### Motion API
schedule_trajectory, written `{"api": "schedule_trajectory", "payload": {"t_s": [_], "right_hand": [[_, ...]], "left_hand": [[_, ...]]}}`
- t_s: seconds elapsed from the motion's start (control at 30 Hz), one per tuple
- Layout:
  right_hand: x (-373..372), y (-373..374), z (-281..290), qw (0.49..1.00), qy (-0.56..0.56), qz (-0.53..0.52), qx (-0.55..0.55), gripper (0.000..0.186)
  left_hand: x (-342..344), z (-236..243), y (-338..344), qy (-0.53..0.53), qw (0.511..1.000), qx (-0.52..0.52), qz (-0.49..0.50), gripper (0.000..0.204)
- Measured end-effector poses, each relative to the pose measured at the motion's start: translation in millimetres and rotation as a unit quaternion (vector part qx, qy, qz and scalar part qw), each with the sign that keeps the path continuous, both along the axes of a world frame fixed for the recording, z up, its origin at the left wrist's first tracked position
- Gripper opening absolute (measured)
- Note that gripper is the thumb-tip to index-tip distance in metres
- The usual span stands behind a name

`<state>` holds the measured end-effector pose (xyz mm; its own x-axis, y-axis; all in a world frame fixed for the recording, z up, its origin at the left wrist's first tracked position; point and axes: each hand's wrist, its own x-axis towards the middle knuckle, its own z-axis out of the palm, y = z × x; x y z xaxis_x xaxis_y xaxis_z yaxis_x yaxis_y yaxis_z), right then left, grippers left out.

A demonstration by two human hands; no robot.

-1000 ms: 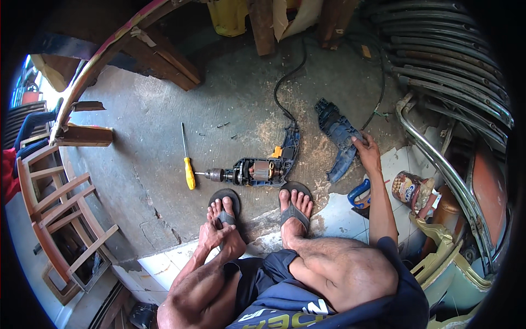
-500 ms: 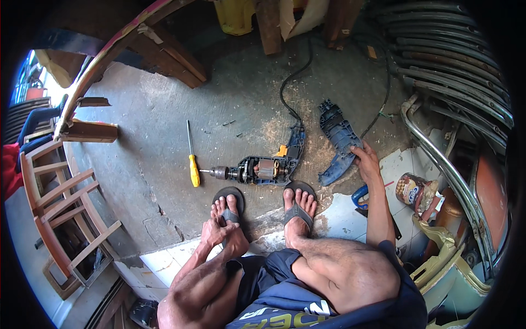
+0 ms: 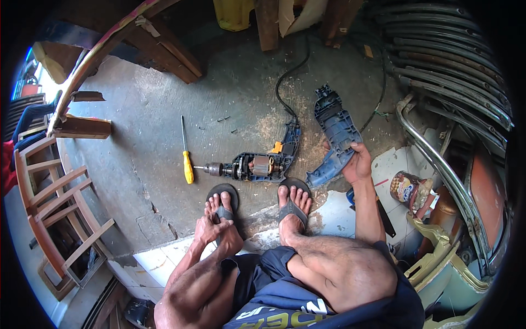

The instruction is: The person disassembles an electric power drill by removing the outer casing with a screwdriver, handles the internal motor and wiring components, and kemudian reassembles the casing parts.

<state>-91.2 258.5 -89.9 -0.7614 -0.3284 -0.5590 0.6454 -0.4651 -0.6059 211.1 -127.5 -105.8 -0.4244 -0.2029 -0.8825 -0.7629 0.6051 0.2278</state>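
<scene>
The blue housing half of an electric drill [image 3: 335,129] is in my right hand [image 3: 359,163]; its inner ribs face up and its lower end points toward me. The rest of the drill [image 3: 260,165] lies open on the floor just beyond my feet, its motor, gears and chuck showing and an orange trigger beside the handle. My left hand [image 3: 208,228] rests against my left foot with the fingers curled in; whether something small is in them is hidden. A yellow-handled screwdriver [image 3: 188,167] lies left of the chuck, near several small screws [image 3: 223,118].
A black cord [image 3: 282,88] runs from the drill handle toward the back. Stacked metal tube frames [image 3: 449,66] and a round tin [image 3: 405,188] stand at the right. A blue-handled saw [image 3: 387,221] lies by my right forearm. Wooden chair frames [image 3: 52,203] stand at the left.
My right hand has lifted the housing half slightly and tilted it, with its fingers now further round it. My left hand stays by the foot. The view has shifted a little.
</scene>
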Motion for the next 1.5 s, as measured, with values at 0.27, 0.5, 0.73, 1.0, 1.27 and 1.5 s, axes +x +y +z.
{"api": "schedule_trajectory", "payload": {"t_s": [0.27, 0.5, 0.73, 1.0, 1.27, 1.5], "right_hand": [[5.3, -12.8, 8.8, 0.999, 0.007, -0.019, -0.036, 0.073], [0.0, -45.1, 42.3, 0.993, 0.092, 0.027, 0.065, 0.059], [22.7, -106.4, 63.3, 0.726, 0.56, 0.312, 0.247, 0.068], [38.0, -118.3, 11.7, 0.467, 0.71, 0.462, 0.254, 0.051], [37.7, -116.3, -19.5, 0.409, 0.724, 0.482, 0.276, 0.016], [25.8, -118.9, -22.5, 0.377, 0.709, 0.507, 0.313, 0.023]], "left_hand": [[-1.1, -3.1, -3.1, -0.013, 1.0, 0.008, 0.008, 0.06], [-5.5, -6.0, -7.0, -0.026, 0.998, 0.03, 0.04, 0.057], [-53.4, 16.5, -10.7, 0.111, 0.896, 0.259, 0.344, 0.033], [-90.1, 20.3, -0.1, 0.152, 0.76, 0.42, 0.472, 0.031], [-90.0, -4.2, 11.4, 0.123, 0.834, 0.311, 0.438, 0.029], [-90.6, -9.7, 15.5, 0.106, 0.829, 0.312, 0.452, 0.029]]}}
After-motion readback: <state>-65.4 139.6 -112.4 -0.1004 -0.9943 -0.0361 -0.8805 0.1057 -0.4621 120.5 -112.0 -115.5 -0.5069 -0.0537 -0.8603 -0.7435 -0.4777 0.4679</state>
